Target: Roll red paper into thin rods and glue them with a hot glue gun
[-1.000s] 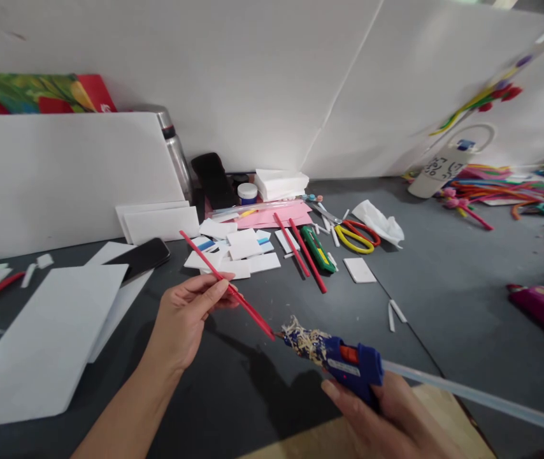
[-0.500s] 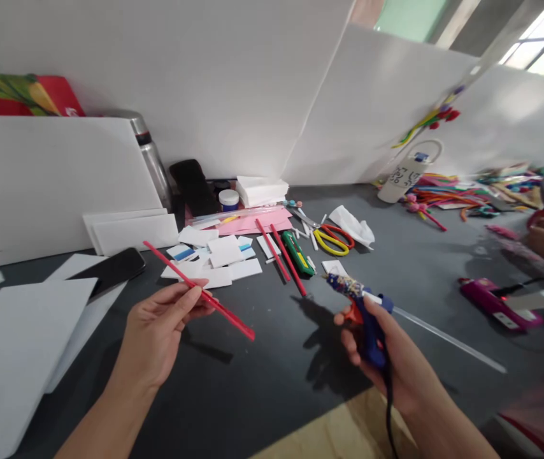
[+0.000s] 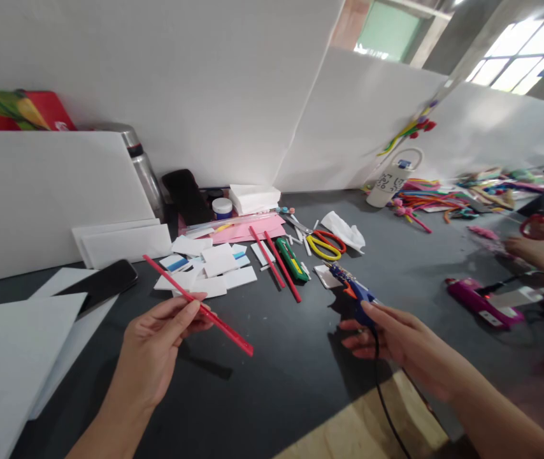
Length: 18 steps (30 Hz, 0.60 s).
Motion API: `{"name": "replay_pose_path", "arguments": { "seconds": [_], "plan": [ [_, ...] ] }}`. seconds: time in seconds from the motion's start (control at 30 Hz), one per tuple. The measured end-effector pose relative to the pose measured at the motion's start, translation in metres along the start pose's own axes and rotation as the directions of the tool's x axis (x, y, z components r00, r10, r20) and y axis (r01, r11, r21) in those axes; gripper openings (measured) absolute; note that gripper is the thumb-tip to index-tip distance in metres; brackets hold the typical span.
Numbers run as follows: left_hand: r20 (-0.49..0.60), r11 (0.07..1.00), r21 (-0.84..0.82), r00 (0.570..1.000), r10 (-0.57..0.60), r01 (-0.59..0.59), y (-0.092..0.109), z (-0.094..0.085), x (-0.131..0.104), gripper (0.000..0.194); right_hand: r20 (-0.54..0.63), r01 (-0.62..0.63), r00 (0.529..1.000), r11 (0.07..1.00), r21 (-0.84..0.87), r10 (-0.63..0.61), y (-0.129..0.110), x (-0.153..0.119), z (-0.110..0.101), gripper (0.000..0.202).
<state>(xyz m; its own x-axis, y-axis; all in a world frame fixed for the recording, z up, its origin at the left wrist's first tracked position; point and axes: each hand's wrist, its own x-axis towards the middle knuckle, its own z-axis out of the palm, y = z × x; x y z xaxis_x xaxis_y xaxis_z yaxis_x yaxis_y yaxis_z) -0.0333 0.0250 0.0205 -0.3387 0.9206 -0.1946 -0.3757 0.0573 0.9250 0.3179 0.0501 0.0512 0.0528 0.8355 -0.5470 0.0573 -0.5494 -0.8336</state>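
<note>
My left hand (image 3: 164, 335) pinches a thin red strip (image 3: 229, 333) between thumb and fingers, its far end slanting up to the left. On the right, my right hand (image 3: 403, 335) holds a blue hot glue gun (image 3: 362, 299) by its handle, with an orange trigger showing. The speckled nozzle points away, low over a small white card (image 3: 328, 276); whether it touches the card I cannot tell. Two more red strips (image 3: 290, 274) lie on the dark table beside a green utility knife (image 3: 292, 259). Scissors (image 3: 324, 248) with yellow and orange handles lie behind.
White card pieces (image 3: 219, 260) are scattered at centre, with a black phone (image 3: 109, 280) and white boards (image 3: 14, 344) to the left. A crumpled tissue (image 3: 343, 231) and a white bottle (image 3: 387, 183) stand farther back. Near a purple power strip (image 3: 485, 303), another person's hand (image 3: 534, 255) works at right.
My right hand has lowered and tilted the glue gun down towards the small white card, loosening its fingers from the trigger. My left hand keeps the red strip in nearly the same place.
</note>
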Motion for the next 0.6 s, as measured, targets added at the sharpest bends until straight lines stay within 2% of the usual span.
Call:
{"name": "replay_pose_path", "arguments": {
  "seconds": [0.07, 0.1, 0.13, 0.17, 0.2, 0.23, 0.27, 0.3, 0.33, 0.4, 0.43, 0.5, 0.57, 0.6],
  "plan": [
    [0.030, 1.000, 0.000, 1.000, -0.002, 0.002, 0.000, 0.001, -0.001, 0.028, -0.064, 0.061, 0.994, 0.939, -0.340, -0.088, 0.002, -0.006, -0.004, 0.038],
    [0.047, 1.000, 0.001, 0.999, -0.006, 0.005, 0.000, 0.001, -0.001, 0.027, -0.086, 0.118, 0.978, 0.844, -0.523, -0.190, 0.001, -0.010, -0.003, 0.037],
    [0.063, 1.000, 0.001, 0.998, -0.011, 0.011, 0.000, 0.002, -0.002, 0.026, -0.076, 0.189, 0.943, 0.705, -0.683, -0.325, 0.000, -0.015, 0.000, 0.034],
    [0.076, 1.000, 0.000, 0.997, -0.015, 0.015, 0.000, 0.002, -0.003, 0.026, -0.018, 0.269, 0.879, 0.526, -0.807, -0.476, -0.003, -0.021, 0.007, 0.032],
    [0.085, 1.000, -0.002, 0.996, -0.020, 0.020, 0.000, 0.003, -0.004, 0.025, 0.019, 0.333, 0.769, 0.374, -0.866, -0.639, -0.006, -0.028, 0.018, 0.032],
    [0.092, 1.000, -0.004, 0.995, -0.025, 0.025, 0.000, 0.004, -0.006, 0.025, 0.096, 0.424, 0.683, 0.286, -0.860, -0.724, -0.011, -0.034, 0.032, 0.031],
    [0.097, 0.999, -0.006, 0.995, -0.032, 0.033, 0.000, 0.005, -0.007, 0.025, 0.198, 0.548, 0.629, 0.248, -0.799, -0.752, -0.015, -0.040, 0.048, 0.030],
    [0.099, 0.999, -0.009, 0.994, -0.039, 0.040, 0.000, 0.006, -0.009, 0.025, 0.293, 0.647, 0.619, 0.262, -0.716, -0.729, -0.020, -0.043, 0.065, 0.031],
    [0.100, 0.999, -0.015, 0.994, -0.046, 0.048, 0.000, 0.008, -0.010, 0.025, 0.395, 0.699, 0.656, 0.321, -0.639, -0.643, -0.025, -0.044, 0.083, 0.037],
    [0.107, 0.998, -0.030, 0.993, -0.056, 0.059, 0.001, 0.011, -0.012, 0.025, 0.552, 0.721, 0.692, 0.474, -0.505, -0.465, -0.031, -0.037, 0.113, 0.054],
    [0.109, 0.997, -0.038, 0.992, -0.057, 0.062, 0.001, 0.012, -0.013, 0.025, 0.621, 0.679, 0.703, 0.588, -0.440, -0.347, -0.032, -0.031, 0.125, 0.053],
    [0.114, 0.997, -0.040, 0.992, -0.061, 0.066, 0.000, 0.013, -0.012, 0.025, 0.728, 0.528, 0.666, 0.791, -0.309, -0.161, -0.030, -0.017, 0.139, 0.041],
    [0.109, 0.998, -0.020, 0.992, -0.063, 0.066, -0.001, 0.012, -0.011, 0.024, 0.761, 0.356, 0.645, 0.911, -0.210, -0.076, -0.023, -0.005, 0.145, 0.038],
    [0.104, 0.998, -0.006, 0.992, -0.065, 0.066, -0.001, 0.012, -0.010, 0.025, 0.758, 0.296, 0.649, 0.938, -0.182, -0.058, -0.018, -0.001, 0.146, 0.037]
  ]
}}
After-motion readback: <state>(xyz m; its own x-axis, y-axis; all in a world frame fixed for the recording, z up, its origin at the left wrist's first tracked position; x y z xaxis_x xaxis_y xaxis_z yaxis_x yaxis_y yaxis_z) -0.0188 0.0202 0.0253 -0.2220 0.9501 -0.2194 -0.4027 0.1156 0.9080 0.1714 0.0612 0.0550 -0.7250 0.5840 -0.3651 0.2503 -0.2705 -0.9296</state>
